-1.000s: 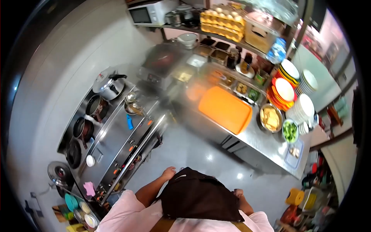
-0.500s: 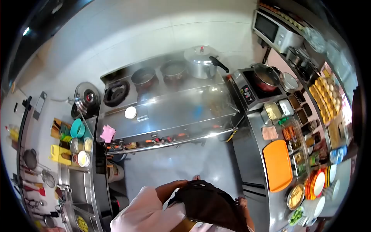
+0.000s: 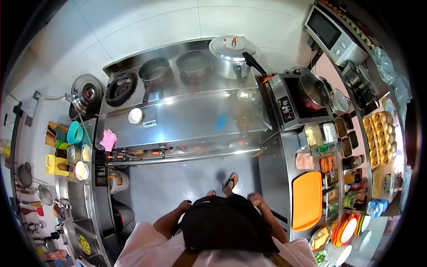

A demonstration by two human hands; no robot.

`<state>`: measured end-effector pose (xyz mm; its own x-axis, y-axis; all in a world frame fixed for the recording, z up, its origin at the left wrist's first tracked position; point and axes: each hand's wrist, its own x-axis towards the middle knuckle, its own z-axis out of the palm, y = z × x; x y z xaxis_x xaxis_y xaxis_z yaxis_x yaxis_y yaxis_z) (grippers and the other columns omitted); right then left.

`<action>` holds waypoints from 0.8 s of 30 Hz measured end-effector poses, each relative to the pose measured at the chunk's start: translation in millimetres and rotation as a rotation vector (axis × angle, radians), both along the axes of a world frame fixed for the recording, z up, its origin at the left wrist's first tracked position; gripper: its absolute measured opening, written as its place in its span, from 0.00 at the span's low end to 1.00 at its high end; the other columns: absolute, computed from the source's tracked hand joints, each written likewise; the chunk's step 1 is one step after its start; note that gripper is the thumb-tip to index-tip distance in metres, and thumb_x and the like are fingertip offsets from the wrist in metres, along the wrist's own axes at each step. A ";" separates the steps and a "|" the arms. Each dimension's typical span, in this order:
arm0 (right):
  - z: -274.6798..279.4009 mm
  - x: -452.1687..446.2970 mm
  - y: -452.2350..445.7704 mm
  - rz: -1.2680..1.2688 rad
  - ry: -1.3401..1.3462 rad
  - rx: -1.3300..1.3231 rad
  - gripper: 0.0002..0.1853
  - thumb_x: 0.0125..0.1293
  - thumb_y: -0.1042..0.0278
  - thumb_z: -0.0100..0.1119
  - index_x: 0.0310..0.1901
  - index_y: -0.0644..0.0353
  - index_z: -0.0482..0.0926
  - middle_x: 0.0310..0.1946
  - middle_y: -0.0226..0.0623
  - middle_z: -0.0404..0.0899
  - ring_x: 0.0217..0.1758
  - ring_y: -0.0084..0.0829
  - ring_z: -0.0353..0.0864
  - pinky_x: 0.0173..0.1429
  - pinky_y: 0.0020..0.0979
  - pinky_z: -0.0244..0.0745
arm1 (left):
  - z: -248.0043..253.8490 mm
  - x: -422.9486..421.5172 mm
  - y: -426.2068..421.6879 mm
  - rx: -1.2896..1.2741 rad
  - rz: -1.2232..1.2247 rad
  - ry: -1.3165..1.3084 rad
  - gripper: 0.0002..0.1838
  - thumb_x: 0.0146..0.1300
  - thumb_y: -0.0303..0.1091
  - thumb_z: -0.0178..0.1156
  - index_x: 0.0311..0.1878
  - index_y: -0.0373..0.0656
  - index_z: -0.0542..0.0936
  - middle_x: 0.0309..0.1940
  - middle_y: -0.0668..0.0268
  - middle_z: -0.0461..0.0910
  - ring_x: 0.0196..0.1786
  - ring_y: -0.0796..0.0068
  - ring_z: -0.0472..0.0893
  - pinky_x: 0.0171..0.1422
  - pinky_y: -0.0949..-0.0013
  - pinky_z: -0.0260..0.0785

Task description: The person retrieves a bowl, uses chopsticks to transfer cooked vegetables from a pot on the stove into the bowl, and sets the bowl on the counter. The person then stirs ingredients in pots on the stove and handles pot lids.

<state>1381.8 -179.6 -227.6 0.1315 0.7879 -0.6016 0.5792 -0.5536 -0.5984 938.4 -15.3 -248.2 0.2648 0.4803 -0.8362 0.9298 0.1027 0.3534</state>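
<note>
My left hand (image 3: 184,205) is beside the upper left edge of the black apron (image 3: 227,227); its fingers are small and partly hidden there. On the other side of the apron, my right hand (image 3: 255,200) hangs with loosely bent fingers and nothing visible in it. Both hands are below the front rail of the steel stove counter (image 3: 187,122), apart from it. That counter carries a white bowl (image 3: 135,115), a pink cloth (image 3: 108,139), two dark pans, and a pressure cooker (image 3: 232,55) with a black handle.
To the right, a steel counter holds an orange tray (image 3: 307,201), an induction cooker (image 3: 286,104) with a lidded pot, food containers and stacked plates. Egg trays (image 3: 379,138) sit on the shelf beyond. At left are a sink (image 3: 78,196) and a teal bowl (image 3: 75,132). Grey floor (image 3: 178,178) lies ahead.
The view has shifted, and my body now stands more squarely toward the stove. Both hands have come up beside the apron; one sandalled foot shows further forward.
</note>
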 end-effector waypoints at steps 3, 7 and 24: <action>26.9 3.9 87.7 -0.093 -0.087 0.034 0.21 0.59 0.54 0.55 0.48 0.58 0.82 0.45 0.51 0.82 0.51 0.49 0.80 0.58 0.39 0.73 | 15.6 24.7 33.0 0.059 0.054 -0.016 0.24 0.56 0.45 0.61 0.56 0.47 0.79 0.48 0.52 0.82 0.53 0.54 0.81 0.59 0.59 0.73; 39.8 9.6 204.7 0.050 -0.043 0.206 0.16 0.60 0.57 0.52 0.44 0.55 0.82 0.43 0.49 0.82 0.49 0.52 0.79 0.56 0.44 0.74 | 44.4 53.2 83.5 0.127 0.329 -0.235 0.26 0.58 0.40 0.60 0.59 0.39 0.75 0.45 0.51 0.83 0.48 0.60 0.82 0.53 0.62 0.74; 58.7 0.4 322.6 -0.104 -0.048 0.284 0.15 0.59 0.56 0.55 0.41 0.57 0.82 0.41 0.46 0.82 0.46 0.48 0.81 0.50 0.43 0.76 | 71.1 30.4 156.8 -0.082 0.491 -0.335 0.27 0.61 0.35 0.59 0.62 0.33 0.71 0.49 0.51 0.81 0.53 0.62 0.79 0.58 0.66 0.70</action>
